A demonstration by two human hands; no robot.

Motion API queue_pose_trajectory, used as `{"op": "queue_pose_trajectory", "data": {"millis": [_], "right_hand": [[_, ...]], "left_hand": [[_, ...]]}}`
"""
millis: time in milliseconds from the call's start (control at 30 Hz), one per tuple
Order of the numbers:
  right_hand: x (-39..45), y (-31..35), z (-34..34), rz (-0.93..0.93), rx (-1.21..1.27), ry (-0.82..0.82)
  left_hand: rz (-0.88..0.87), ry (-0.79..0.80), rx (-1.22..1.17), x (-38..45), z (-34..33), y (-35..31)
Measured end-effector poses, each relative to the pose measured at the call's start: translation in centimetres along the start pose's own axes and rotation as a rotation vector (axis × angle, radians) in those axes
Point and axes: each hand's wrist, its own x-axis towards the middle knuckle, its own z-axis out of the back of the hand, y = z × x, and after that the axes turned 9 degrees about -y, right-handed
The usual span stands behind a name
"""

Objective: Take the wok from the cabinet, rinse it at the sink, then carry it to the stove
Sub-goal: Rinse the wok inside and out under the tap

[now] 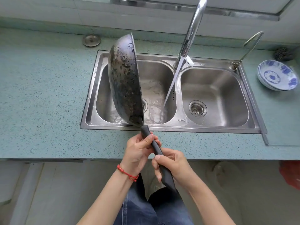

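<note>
A black, scorched wok (124, 78) is tipped on its edge over the left basin of the steel double sink (178, 125), its blackened underside facing left toward me. Its long dark handle (155, 146) reaches back over the counter edge. My left hand (139, 151) grips the handle near the wok, and my right hand (172, 164) grips it further back. Water runs from the tall chrome tap (190, 36) in a slanted stream into the left basin, just right of the wok. The wok's inside is hidden from me.
A teal speckled counter (45, 95) surrounds the sink. Stacked blue-and-white bowls (277, 75) and a dark scrubber (283, 53) sit at the right. A second thin tap (250, 46) stands at the sink's right corner, and a round metal cap (91, 40) lies behind on the left.
</note>
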Motion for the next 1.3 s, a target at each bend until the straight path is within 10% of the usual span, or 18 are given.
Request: {"op": "queue_pose_trajectory", "data": {"millis": [267, 800, 1300], "right_hand": [[0.0, 0.2, -0.6, 0.031, -0.317, -0.185], [0.6, 0.3, -1.6, -0.033, 0.109, -0.138], [0.6, -0.9, 0.1, -0.021, 0.275, -0.194]], "left_hand": [[-0.191, -0.085, 0.166, -0.1, -0.6, 0.2], [-0.276, -0.135, 0.292, 0.3, -0.8, 0.2], [0.013, -0.022, 0.176, 1.4, -1.5, 1.3]]}}
